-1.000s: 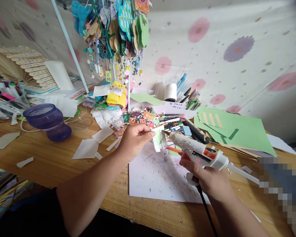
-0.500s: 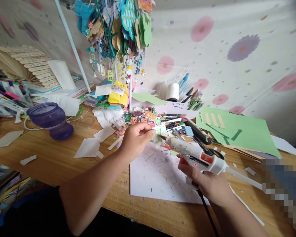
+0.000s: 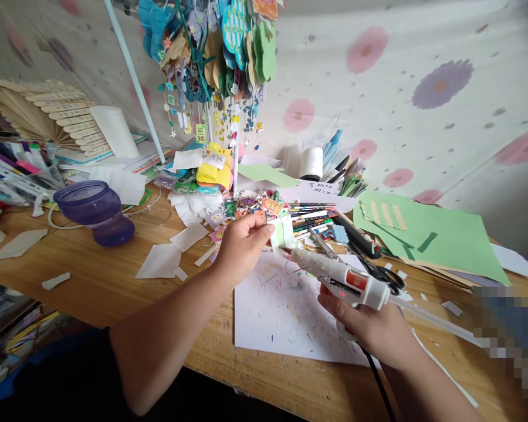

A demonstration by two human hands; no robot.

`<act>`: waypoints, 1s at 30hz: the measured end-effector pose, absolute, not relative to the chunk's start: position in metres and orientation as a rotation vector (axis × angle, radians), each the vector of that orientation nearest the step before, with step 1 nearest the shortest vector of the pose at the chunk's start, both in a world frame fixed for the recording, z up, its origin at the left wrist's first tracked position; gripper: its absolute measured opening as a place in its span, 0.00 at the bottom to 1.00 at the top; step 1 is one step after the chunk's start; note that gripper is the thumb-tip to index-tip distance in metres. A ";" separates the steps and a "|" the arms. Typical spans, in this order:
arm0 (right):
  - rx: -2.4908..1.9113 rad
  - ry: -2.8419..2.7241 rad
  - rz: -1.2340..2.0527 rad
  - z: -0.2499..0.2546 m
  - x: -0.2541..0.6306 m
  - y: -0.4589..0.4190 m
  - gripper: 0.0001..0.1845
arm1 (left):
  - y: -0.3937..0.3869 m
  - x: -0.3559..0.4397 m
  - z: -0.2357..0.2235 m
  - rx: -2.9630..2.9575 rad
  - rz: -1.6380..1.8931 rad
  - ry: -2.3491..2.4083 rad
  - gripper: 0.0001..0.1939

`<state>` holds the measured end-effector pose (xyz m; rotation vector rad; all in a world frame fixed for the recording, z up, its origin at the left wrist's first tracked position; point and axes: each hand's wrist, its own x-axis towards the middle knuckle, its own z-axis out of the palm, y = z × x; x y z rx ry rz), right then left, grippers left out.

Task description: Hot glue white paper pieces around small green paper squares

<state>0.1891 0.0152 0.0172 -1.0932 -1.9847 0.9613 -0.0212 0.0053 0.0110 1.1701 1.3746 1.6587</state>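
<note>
Glue gun (image 3: 320,265) has dropped toward the lower edge of the paper piece (image 3: 283,233) since the earlier frame
From my end I cannot tell what gluing is done or left; paper small, pale green and white, pinched by the left hand (image 3: 242,245) over the far edge of the white sheet (image 3: 268,310), right hand (image 3: 367,319) clasping the gun

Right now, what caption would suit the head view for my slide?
Left hand pinches a small paper piece while the right hand holds a white glue gun near it.
</note>
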 end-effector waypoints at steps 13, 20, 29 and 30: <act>-1.073 -1.988 1.002 0.015 0.191 0.014 0.07 | 0.008 -0.020 0.006 1.034 1.691 1.367 0.09; -1.058 -2.106 0.899 0.015 0.193 0.019 0.09 | 0.011 -0.022 0.003 1.001 1.706 1.343 0.09; -0.971 -2.091 0.871 0.011 0.195 0.019 0.09 | 0.012 -0.022 -0.001 1.057 1.713 1.398 0.09; -0.942 -2.122 0.856 0.009 0.195 0.020 0.09 | 0.011 -0.022 -0.001 1.070 1.716 1.393 0.09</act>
